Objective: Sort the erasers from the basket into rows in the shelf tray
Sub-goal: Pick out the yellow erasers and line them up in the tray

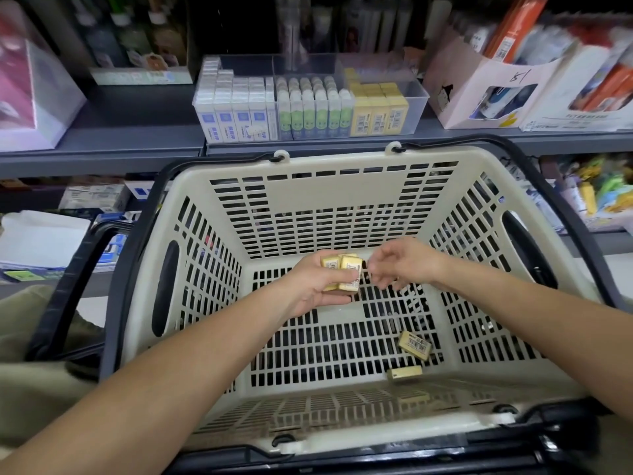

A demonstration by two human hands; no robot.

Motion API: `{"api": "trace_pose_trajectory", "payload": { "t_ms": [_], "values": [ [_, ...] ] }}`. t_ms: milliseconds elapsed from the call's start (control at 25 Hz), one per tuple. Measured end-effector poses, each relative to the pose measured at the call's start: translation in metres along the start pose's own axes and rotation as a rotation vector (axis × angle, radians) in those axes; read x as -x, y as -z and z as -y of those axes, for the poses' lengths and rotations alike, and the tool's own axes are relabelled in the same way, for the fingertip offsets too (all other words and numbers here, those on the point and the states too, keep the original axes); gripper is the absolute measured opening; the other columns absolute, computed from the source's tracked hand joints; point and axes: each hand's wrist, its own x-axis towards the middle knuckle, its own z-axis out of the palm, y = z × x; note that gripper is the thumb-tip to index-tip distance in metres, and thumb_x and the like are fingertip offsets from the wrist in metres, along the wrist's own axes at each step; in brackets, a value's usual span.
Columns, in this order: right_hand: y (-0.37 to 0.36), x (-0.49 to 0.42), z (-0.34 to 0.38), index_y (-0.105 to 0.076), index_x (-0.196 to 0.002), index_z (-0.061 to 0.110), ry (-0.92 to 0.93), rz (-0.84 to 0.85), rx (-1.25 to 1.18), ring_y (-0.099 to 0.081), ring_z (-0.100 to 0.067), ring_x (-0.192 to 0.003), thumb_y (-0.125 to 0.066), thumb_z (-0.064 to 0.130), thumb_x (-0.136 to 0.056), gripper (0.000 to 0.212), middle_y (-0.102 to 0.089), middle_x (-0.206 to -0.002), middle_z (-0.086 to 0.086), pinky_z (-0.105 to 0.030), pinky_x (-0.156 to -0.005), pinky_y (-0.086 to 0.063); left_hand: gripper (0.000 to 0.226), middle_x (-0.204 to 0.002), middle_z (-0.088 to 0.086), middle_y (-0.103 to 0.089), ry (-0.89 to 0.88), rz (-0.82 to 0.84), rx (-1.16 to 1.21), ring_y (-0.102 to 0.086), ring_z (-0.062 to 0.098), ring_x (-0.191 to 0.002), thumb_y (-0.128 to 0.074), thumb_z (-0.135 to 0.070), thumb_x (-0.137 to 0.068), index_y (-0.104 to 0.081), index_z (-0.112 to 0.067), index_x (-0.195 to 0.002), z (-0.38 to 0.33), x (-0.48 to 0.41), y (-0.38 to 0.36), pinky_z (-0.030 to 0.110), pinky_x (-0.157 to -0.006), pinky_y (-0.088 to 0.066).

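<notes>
Erasers (346,269) gripped in left hand (317,291), right hand (406,260) loosely curled just beside

A grey metal shelf (137,128) ran across the scene, its front edge a paler grey strip. At its left end stood a clear-sided pink box (24,84). Toward its right end sat a pale pink carton (479,87) (a hand-written mark on its front), with orange folders (513,25) upright behind it. Along the shelf's back the light fell off into dark, and the stock there was blurred. Below the shelf's left end lay white packs (41,238); below its right end, blurred yellow and green goods (599,190).
</notes>
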Motion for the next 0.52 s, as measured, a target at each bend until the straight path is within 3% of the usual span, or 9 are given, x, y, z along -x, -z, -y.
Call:
{"api": "trace_pose_trajectory", "payload": {
  "t_ms": [120, 200, 360, 520],
  "values": [
    [-0.010, -0.001, -0.028, -0.063, -0.090, 0.016, -0.122, 0.178, 0.563, -0.061, -0.010, -0.079, -0.063, 0.018, -0.086, 0.005, -0.066, -0.093, -0.001, -0.020, -0.067, -0.050, 0.036, -0.095, 0.008, -0.069, 0.021, 0.010, -0.073, -0.071, 0.021, -0.071, -0.074, -0.002, -0.074, -0.058, -0.025, -0.098, 0.003, -0.001, 0.001, 0.033, -0.064, -0.059],
    [-0.020, 0.001, -0.042, -0.061, -0.094, 0.014, -0.163, 0.257, 0.793, -0.059, -0.014, -0.086, -0.068, 0.023, -0.082, 0.016, -0.063, -0.095, 0.000, -0.021, -0.068, -0.046, 0.039, -0.099, 0.009, -0.069, 0.032, 0.026, -0.101, -0.071, 0.021, -0.073, -0.074, -0.002, -0.074, -0.058, -0.025, -0.101, 0.004, -0.001, 0.000, 0.032, -0.064, -0.059],
    [-0.030, 0.003, -0.053, -0.060, -0.104, 0.006, -0.190, 0.282, 0.947, -0.059, -0.018, -0.084, -0.073, 0.033, -0.076, 0.041, -0.065, -0.097, -0.006, -0.027, -0.066, -0.045, 0.045, -0.103, 0.010, -0.068, 0.041, 0.050, -0.125, -0.071, 0.021, -0.076, -0.075, -0.003, -0.073, -0.056, -0.024, -0.108, 0.003, -0.001, -0.001, 0.030, -0.064, -0.058],
    [-0.031, -0.001, -0.051, -0.063, -0.107, 0.005, -0.171, 0.295, 0.911, -0.059, -0.017, -0.087, -0.070, 0.027, -0.079, 0.036, -0.064, -0.109, -0.010, -0.026, -0.071, -0.047, 0.049, -0.102, 0.009, -0.068, 0.040, 0.029, -0.142, -0.070, 0.020, -0.077, -0.073, -0.002, -0.075, -0.054, -0.021, -0.115, 0.002, -0.001, 0.002, 0.031, -0.068, -0.059]
  ]
}}
